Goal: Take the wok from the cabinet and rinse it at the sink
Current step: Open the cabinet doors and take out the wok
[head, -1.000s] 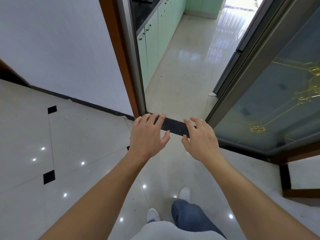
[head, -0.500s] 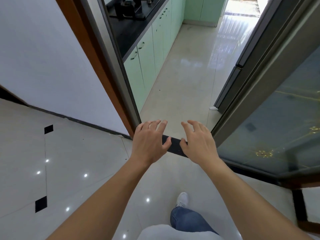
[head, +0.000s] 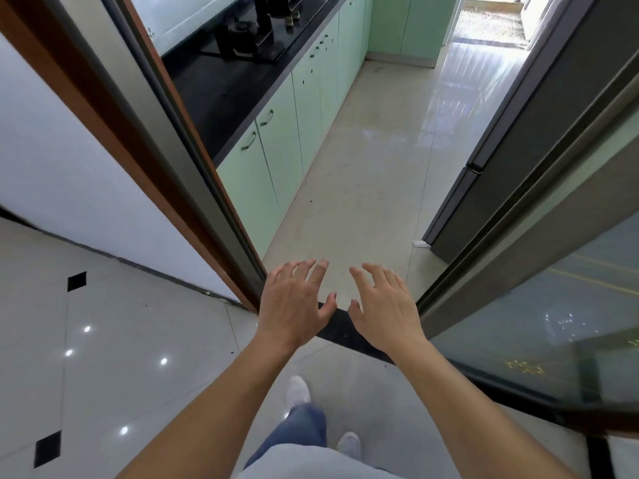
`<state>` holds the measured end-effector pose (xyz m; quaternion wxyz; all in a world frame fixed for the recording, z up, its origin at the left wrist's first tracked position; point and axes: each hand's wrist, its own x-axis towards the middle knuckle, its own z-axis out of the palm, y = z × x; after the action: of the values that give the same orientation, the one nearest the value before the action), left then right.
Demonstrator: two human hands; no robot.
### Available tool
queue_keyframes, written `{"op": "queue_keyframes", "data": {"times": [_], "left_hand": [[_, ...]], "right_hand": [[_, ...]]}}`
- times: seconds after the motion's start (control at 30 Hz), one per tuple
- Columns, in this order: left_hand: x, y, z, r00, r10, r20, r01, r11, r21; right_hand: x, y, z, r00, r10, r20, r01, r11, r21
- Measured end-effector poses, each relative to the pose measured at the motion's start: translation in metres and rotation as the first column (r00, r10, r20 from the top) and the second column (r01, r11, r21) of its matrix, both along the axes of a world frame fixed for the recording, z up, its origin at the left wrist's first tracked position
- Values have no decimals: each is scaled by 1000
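My left hand (head: 294, 302) and my right hand (head: 383, 305) are stretched out side by side over the black threshold (head: 340, 323) of a kitchen doorway, palms down, fingers apart, holding nothing. Inside the kitchen, a row of pale green cabinets (head: 276, 157) with metal handles runs along the left under a black countertop (head: 221, 88). A gas hob (head: 256, 36) sits on that countertop. No wok and no sink are in sight.
A brown and grey door frame (head: 166, 140) stands at the left, a glass sliding door (head: 553, 305) at the right. A dark fridge (head: 511, 143) lines the kitchen's right side. Glossy beige floor (head: 380, 160) runs between cabinets and fridge toward a bright opening at the back.
The view has advanced toward the doorway; more of the countertop, hob and cabinets shows. Both hands stay open and have moved forward over the threshold.
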<state>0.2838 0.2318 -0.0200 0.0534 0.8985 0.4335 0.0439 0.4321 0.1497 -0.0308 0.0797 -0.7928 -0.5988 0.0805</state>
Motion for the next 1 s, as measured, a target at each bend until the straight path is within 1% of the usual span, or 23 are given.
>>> {"op": "queue_keyframes", "data": {"times": [0.13,0.23,0.33,0.5,0.67,0.9,1.0], "left_hand": [[17,32,-6,1000,1,-9,-1,1000,1],[34,68,-11,1000,9,-13,-9,1000,-1],[50,111,-15,1000,0,-12,0,1000,-6],[76,194,-12,997,-77,-31,77,997,-7],[103,277,-8,994,-109,-12,109,994,7],[151,347,-8,989,-146,-7,146,989,-22],[177,374,-12,989,-151,-3,151,988,-24]], "right_hand": [[18,30,-6,1000,1,1,-1,999,-33],[36,63,-11,1000,-6,14,6,1000,-28],[52,107,-11,1000,-20,22,21,999,-33],[82,188,-6,998,-42,36,43,998,-39],[116,264,-1,994,-91,57,92,995,-24],[153,326,-1,989,-145,44,146,989,-31],[179,352,-4,986,-155,61,157,987,-26]]}}
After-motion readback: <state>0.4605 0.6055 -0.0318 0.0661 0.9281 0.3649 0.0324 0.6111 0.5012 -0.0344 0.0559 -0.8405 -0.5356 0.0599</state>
